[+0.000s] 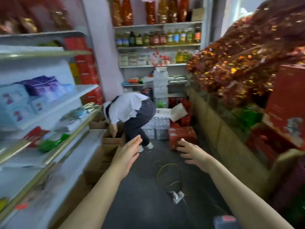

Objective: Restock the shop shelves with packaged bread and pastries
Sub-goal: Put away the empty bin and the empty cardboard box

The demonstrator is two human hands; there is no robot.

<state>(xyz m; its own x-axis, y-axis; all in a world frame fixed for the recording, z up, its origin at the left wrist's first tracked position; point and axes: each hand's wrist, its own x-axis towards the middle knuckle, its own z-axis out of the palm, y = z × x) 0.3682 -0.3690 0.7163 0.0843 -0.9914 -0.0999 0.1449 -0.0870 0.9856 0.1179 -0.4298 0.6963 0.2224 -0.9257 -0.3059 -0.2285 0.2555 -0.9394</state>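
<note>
Left hand (130, 152) and right hand (190, 152): fingers spread, holding nothing. No bread in view, maybe in the boxes (110, 140). I'd expect light, squashy pkts — hold by sides w/o squeezing.

At mid-frame we see a person (130, 111) in a white top and dark trousers, bent over open cardboard boxes (110, 141). Behind them rises a stack of bottled-water packs (160, 86), with a red carton (181, 136) lower right of it. Cooking-oil bottles (179, 36) line the upper centre. A white power strip (178, 196) and a yellow cable (166, 169) lie on the dark floor (145, 187). Red-gold foil garlands (239, 63) fill the upper right.
</note>
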